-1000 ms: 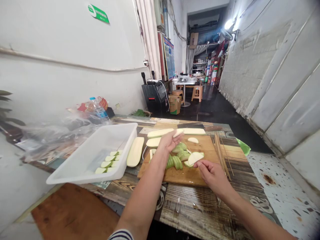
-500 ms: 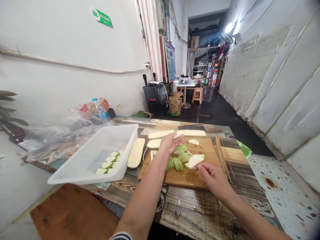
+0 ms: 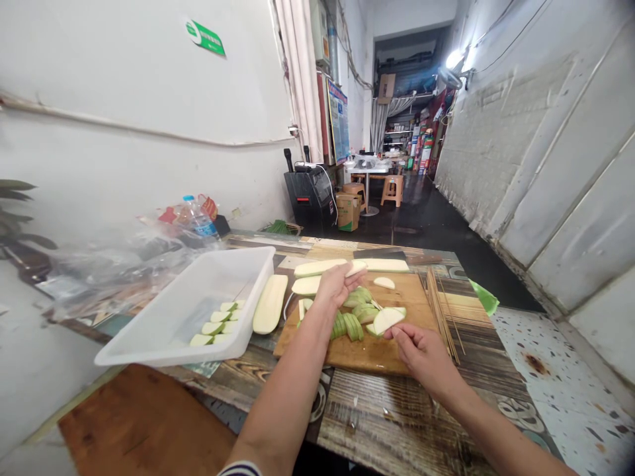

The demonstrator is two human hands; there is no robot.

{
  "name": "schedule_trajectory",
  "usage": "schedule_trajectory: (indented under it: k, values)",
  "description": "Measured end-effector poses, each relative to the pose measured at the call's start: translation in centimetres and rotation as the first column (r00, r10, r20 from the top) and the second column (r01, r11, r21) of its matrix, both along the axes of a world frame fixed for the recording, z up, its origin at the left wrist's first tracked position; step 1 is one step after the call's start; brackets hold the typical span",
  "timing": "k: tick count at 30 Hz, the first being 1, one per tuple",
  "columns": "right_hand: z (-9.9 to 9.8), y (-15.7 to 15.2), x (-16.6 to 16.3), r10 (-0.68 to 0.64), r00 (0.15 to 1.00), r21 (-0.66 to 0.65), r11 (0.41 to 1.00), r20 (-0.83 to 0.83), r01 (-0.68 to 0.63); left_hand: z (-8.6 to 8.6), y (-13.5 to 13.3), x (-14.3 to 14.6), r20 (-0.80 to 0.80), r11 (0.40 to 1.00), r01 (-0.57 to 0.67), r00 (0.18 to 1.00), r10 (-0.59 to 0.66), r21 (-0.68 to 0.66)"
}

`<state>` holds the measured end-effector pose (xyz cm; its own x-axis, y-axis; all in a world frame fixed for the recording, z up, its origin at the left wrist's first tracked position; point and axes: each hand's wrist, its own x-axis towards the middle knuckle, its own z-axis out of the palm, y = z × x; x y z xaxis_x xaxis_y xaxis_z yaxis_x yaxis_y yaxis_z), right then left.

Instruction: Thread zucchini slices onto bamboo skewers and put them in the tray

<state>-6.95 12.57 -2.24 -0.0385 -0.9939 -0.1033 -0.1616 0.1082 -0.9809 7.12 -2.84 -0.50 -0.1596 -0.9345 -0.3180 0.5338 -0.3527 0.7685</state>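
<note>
Hands meet over the brown wooden cutting board [image 3: 367, 354] at lower centre of the frame. Left hand [image 3: 336, 285] pinches a pale, flat slice of green squash [image 3: 356, 267] at the board's far edge. Right hand [image 3: 423, 354], fingers loosely curled, touches another pale half-round slice [image 3: 385, 319] beside the heap of green-skinned cut pieces [image 3: 353, 317]. Left of the board on the worktop [image 3: 397, 423], a white plastic tub [image 3: 198, 301] holds more pieces.

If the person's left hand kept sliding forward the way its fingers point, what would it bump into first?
Probably the long pale slice lying across the far edge of the cutting board. The left hand already has its fingertips near that slice's left end, though depth is hard to judge.
</note>
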Motion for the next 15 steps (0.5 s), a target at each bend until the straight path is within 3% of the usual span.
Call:
schedule_trajectory:
  k: [7, 15]
  values:
    - [0.06, -0.01, 0.57, -0.019, 0.989, 0.071, 0.997, 0.148, 0.009, 0.06, 0.31, -0.19, 0.025, 1.0, -0.001, 1.0, 0.001, -0.029]
    - [0.39, 0.05, 1.02, -0.055, 0.91, 0.203, 0.979, 0.412, -0.032, -0.22, 0.67, -0.51, 0.064, 0.997, 0.023, 0.998, -0.018, -0.078]
